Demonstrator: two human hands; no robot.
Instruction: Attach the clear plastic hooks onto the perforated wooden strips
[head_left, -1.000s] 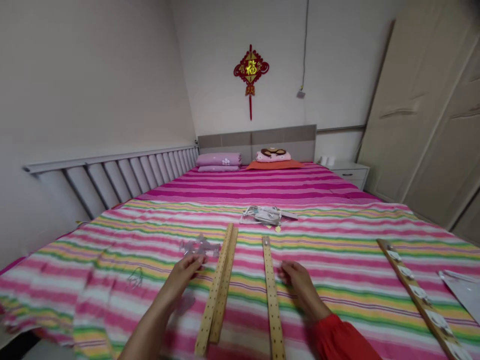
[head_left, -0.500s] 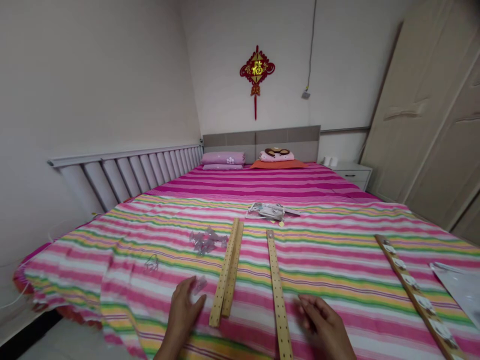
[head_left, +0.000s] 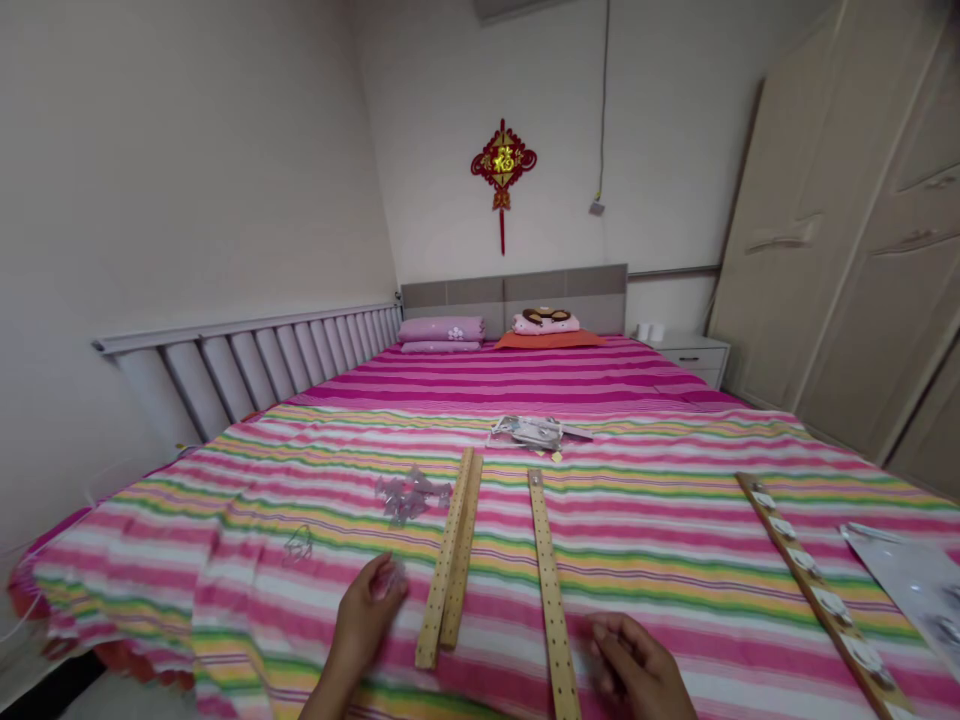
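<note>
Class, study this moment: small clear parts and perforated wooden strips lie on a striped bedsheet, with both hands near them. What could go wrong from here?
1. The left hand pinches a small clear piece; dropped, it could vanish against the busy striped sheet.
2. The pile of clear clips lies loose on soft bedding and may scatter if the sheet shifts.
3. The paired wooden strips beside the left hand could be knocked askew.
</note>
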